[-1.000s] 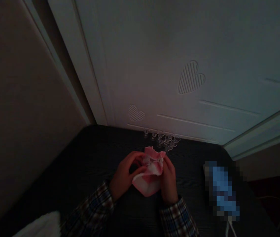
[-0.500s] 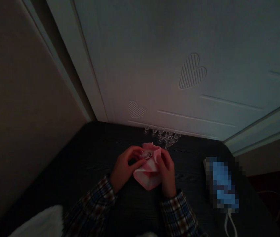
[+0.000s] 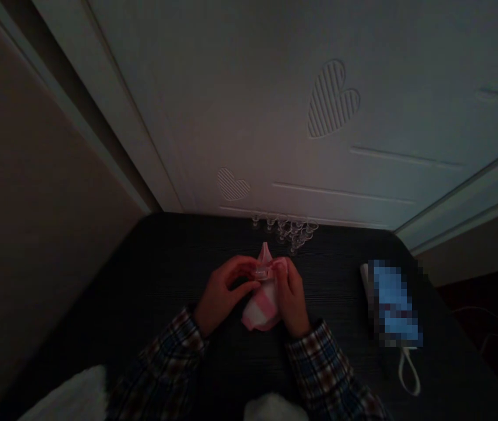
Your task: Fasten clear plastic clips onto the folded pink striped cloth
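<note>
Pinched in the fingers of my left hand (image 3: 225, 289) is a small clear plastic cup (image 3: 261, 271), its far end against the cloth. My right hand (image 3: 291, 292) grips a pink and white cloth (image 3: 261, 309), with the thumb on top and the other fingers mostly hidden. One corner of the cloth sticks up beyond the cup, while the rest hangs toward me. Beyond my hands, several small clear goblets (image 3: 295, 231) are grouped at the back of the dark table, near the white panel.
The dark table (image 3: 165, 257) meets a white panel (image 3: 231, 117) with raised hearts. A blurred-out blue-screened device (image 3: 393, 304) with a white strap loop (image 3: 409, 374) lies at the right. White fluffy material (image 3: 71, 397) shows at the lower left.
The cloth has been turned and bunched differently around the cup, and a corner now points up. Both hands stay close together. The view has tilted a little.
</note>
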`<action>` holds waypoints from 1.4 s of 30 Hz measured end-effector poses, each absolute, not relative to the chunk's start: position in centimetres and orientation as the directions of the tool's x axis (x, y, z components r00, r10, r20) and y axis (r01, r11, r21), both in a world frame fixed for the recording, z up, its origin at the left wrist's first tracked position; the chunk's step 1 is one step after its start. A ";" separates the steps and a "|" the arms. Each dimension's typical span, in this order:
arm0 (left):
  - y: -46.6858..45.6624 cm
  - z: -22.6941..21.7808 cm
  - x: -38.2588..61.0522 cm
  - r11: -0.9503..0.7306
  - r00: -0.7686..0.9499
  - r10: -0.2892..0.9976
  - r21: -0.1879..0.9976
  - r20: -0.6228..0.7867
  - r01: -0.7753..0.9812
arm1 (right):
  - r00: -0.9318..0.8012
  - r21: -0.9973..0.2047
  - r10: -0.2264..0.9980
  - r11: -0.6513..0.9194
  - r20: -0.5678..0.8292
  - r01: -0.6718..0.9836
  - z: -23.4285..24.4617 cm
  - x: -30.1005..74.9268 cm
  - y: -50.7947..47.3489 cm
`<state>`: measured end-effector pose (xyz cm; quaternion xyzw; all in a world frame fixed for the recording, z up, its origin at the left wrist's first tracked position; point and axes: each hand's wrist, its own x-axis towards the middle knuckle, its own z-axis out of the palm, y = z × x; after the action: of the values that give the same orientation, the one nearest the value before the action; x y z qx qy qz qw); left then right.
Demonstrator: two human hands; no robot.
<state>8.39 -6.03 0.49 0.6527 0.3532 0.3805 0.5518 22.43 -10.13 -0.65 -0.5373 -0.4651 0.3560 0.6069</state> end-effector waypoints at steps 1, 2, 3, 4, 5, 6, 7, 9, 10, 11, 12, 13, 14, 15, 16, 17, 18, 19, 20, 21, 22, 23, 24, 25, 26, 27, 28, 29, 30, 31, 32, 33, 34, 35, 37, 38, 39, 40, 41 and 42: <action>-6.1 0.6 8.4 -0.139 0.465 0.880 0.989 0.101 0.047 | 0.324 -0.980 0.926 0.161 0.192 0.119 -0.7 22.5 -10.2; -6.1 0.7 8.5 -0.140 0.463 0.881 0.989 0.100 0.051 | 0.331 -0.973 0.921 0.153 0.203 0.172 -0.7 22.5 -10.3; -6.1 0.7 8.5 -0.146 0.459 0.882 0.988 0.105 0.055 | 0.331 -0.965 0.919 0.143 0.212 0.221 -0.7 22.6 -10.4; -6.1 0.8 8.5 -0.156 0.458 0.882 0.986 0.113 0.059 | 0.330 -0.955 0.918 0.135 0.221 0.263 -0.8 22.7 -10.5; -6.2 0.9 8.4 -0.169 0.463 0.878 0.984 0.122 0.061 | 0.327 -0.945 0.917 0.128 0.229 0.301 -0.8 22.8 -10.6; -6.2 0.9 8.4 -0.179 0.473 0.872 0.982 0.129 0.061 | 0.321 -0.934 0.917 0.122 0.235 0.336 -0.8 22.9 -10.7; -6.3 0.9 8.4 -0.184 0.485 0.864 0.981 0.133 0.060 | 0.316 -0.922 0.917 0.117 0.242 0.368 -0.8 23.1 -10.8; -6.5 0.9 8.4 -0.178 0.509 0.852 0.983 0.126 0.054 | 0.316 -0.900 0.910 0.120 0.269 0.419 -0.8 23.3 -11.0; -6.6 0.9 8.4 -0.170 0.513 0.850 0.984 0.122 0.047 | 0.317 -0.890 0.904 0.129 0.286 0.438 -0.8 23.3 -11.1; -6.6 0.9 8.4 -0.159 0.513 0.850 0.987 0.118 0.037 | 0.318 -0.880 0.897 0.142 0.309 0.453 -0.8 23.4 -11.2; -6.6 0.9 8.4 -0.146 0.513 0.852 0.989 0.110 0.031 | 0.314 -0.868 0.889 0.160 0.334 0.469 -0.8 23.4 -11.2; -6.7 0.9 8.4 -0.129 0.514 0.853 0.991 0.097 0.028 | 0.303 -0.855 0.883 0.178 0.357 0.488 -0.8 23.4 -11.3; -6.7 0.9 8.4 -0.108 0.513 0.855 0.994 0.077 0.031 | 0.289 -0.840 0.880 0.194 0.378 0.507 -0.8 23.4 -11.4; -6.6 1.0 8.3 -0.080 0.513 0.857 0.996 0.049 0.038 | 0.273 -0.824 0.877 0.208 0.395 0.526 -0.8 23.4 -11.4; -6.6 1.1 8.3 -0.048 0.513 0.858 0.998 0.017 0.047 | 0.257 -0.809 0.874 0.222 0.412 0.544 -0.7 23.4 -11.5; -6.6 1.2 8.3 -0.017 0.513 0.858 0.998 -0.013 0.054 | 0.245 -0.797 0.871 0.234 0.427 0.557 -0.7 23.4 -11.5; -6.5 1.3 8.3 0.011 0.512 0.858 0.998 -0.039 0.058 | 0.237 -0.788 0.867 0.244 0.438 0.565 -0.7 23.3 -11.5; -6.5 1.4 8.3 0.033 0.511 0.858 0.998 -0.058 0.058 | 0.234 -0.783 0.863 0.253 0.449 0.568 -0.6 23.3 -11.6; -6.5 1.5 8.4 0.047 0.509 0.858 0.997 -0.070 0.058 | 0.232 -0.781 0.860 0.260 0.455 0.568 -0.5 23.2 -11.6; -6.6 1.5 8.4 0.052 0.506 0.859 0.997 -0.073 0.056 | 0.232 -0.782 0.859 0.263 0.456 0.565 -0.5 23.2 -11.5; -6.6 1.5 8.5 0.050 0.499 0.864 0.997 -0.069 0.051 | 0.236 -0.788 0.860 0.261 0.452 0.558 -0.4 23.1 -11.5; -6.6 1.5 8.6 0.042 0.491 0.869 0.998 -0.057 0.042 | 0.244 -0.797 0.863 0.254 0.442 0.548 -0.3 23.1 -11.5; -6.6 1.4 8.7 0.027 0.482 0.875 0.999 -0.038 0.029 | 0.256 -0.810 0.867 0.243 0.428 0.533 -0.2 23.1 -11.5; -6.6 1.3 8.7 0.007 0.478 0.878 1.000 -0.012 0.013 | 0.274 -0.828 0.870 0.228 0.410 0.513 -0.1 23.0 -11.4; -6.6 1.2 8.7 -0.016 0.479 0.878 1.000 0.015 -0.002 | 0.293 -0.849 0.875 0.211 0.385 0.484 0.0 23.0 -11.3; -6.6 1.0 8.7 -0.040 0.484 0.874 0.999 0.043 -0.017 | 0.310 -0.873 0.882 0.194 0.355 0.448 0.0 23.0 -11.3; -6.5 0.8 8.7 -0.063 0.492 0.868 0.998 0.069 -0.030 | 0.324 -0.898 0.890 0.177 0.321 0.402 0.1 23.0 -11.2; -6.5 0.7 8.7 -0.083 0.500 0.861 0.996 0.091 -0.039 | 0.334 -0.924 0.899 0.162 0.283 0.347 0.1 23.0 -11.1; -6.4 0.5 8.6 -0.099 0.504 0.857 0.994 0.109 -0.047 | 0.344 -0.949 0.908 0.145 0.241 0.280 0.0 22.9 -10.9; -6.4 0.4 8.6 -0.113 0.504 0.855 0.992 0.124 -0.053 | 0.351 -0.971 0.917 0.124 0.190 0.202 0.0 22.9 -10.8; -6.3 0.3 8.6 -0.122 0.500 0.855 0.991 0.135 -0.058 | 0.356 -0.989 0.926 0.095 0.129 0.114 -0.1 22.8 -10.6; -6.3 0.2 8.6 -0.129 0.494 0.857 0.990 0.144 -0.065 | 0.348 -0.998 0.936 0.058 0.062 0.022 -0.1 22.7 -10.5; -6.2 0.2 8.6 -0.129 0.487 0.861 0.989 0.148 -0.073 | 0.332 -0.997 0.943 0.020 -0.004 -0.069 -0.2 22.6 -10.3; -6.2 0.3 8.6 -0.123 0.479 0.866 0.989 0.148 -0.083 | 0.312 -0.988 0.948 -0.009 -0.058 -0.155 -0.2 22.5 -10.2; -6.1 0.5 8.6 -0.099 0.454 0.881 0.990 0.135 -0.104 | 0.262 -0.956 0.958 -0.035 -0.114 -0.290 -0.3 22.2 -10.0; -6.1 0.6 8.6 -0.083 0.440 0.889 0.990 0.124 -0.112 | 0.242 -0.941 0.964 -0.027 -0.114 -0.337 -0.3 22.2 -9.9; -6.1 0.7 8.6 -0.067 0.428 0.897 0.991 0.110 -0.113 | 0.225 -0.929 0.969 -0.011 -0.101 -0.370 -0.2 22.1 -9.9; -6.0 0.8 8.5 -0.054 0.418 0.904 0.993 0.095 -0.108 | 0.210 -0.922 0.975 0.009 -0.079 -0.388 -0.2 22.1 -9.9; -5.9 0.9 8.5 -0.048 0.404 0.911 0.994 0.084 -0.099 | 0.191 -0.919 0.980 0.026 -0.054 -0.393 -0.1 22.2 -9.9; -5.8 0.9 8.4 -0.047 0.390 0.918 0.995 0.078 -0.087 | 0.172 -0.918 0.985 0.039 -0.032 -0.395 0.1 22.2 -9.9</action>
<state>8.37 -5.82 0.93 0.5864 0.3540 0.4239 0.5925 22.21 -9.94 0.06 -0.4292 -0.3433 0.5443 0.6337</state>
